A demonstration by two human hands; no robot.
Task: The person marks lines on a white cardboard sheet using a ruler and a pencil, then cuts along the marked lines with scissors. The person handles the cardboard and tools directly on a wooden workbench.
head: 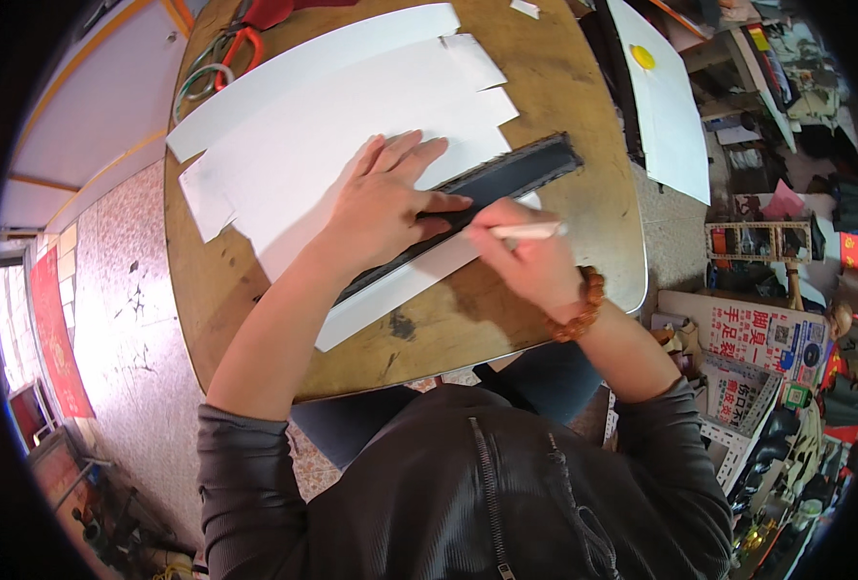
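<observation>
A large white sheet of paper or card (313,123) with notched, folded edges lies on a worn wooden table (574,290). Diagonally across its near side rests a long black strip (516,170) with frayed edges. My left hand (393,196) is spread flat, fingers apart, pressing on the sheet and the strip. In my right hand (527,254), which is slightly blurred, is a pale pen-like tool (527,230); its tip is hidden by the fingers, close to the strip's near edge. A white band of the sheet shows below the strip.
Scissors with orange handles (239,54) and another tool with pale green loops (201,87) lie at the table's far left corner, by red material (269,11). A white board with a yellow round object (643,57) stands right of the table. Cluttered shelves and boxes line the right side.
</observation>
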